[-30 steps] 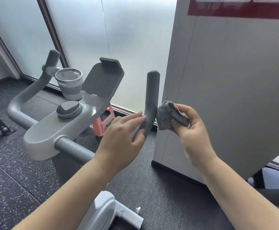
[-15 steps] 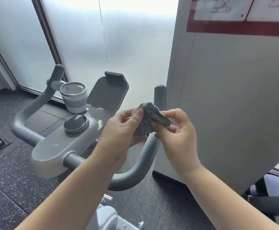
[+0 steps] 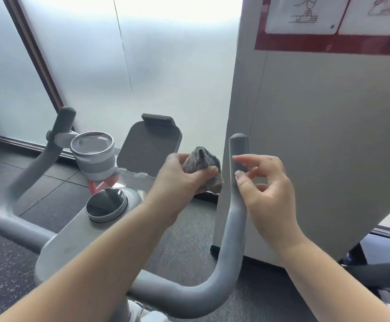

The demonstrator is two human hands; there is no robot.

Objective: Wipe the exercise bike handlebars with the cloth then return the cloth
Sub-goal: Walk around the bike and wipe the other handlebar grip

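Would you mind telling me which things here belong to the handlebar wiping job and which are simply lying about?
Part of the job:
- cloth, held in the left hand
- right handlebar, beside the right hand
- left handlebar

Just there:
- cup
- tablet holder
- round knob
- white panel

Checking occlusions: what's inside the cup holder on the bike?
Nothing visible inside the cup holder: only its rim and pale inner wall show. Its outer base, near the red frame, is hidden behind the console.
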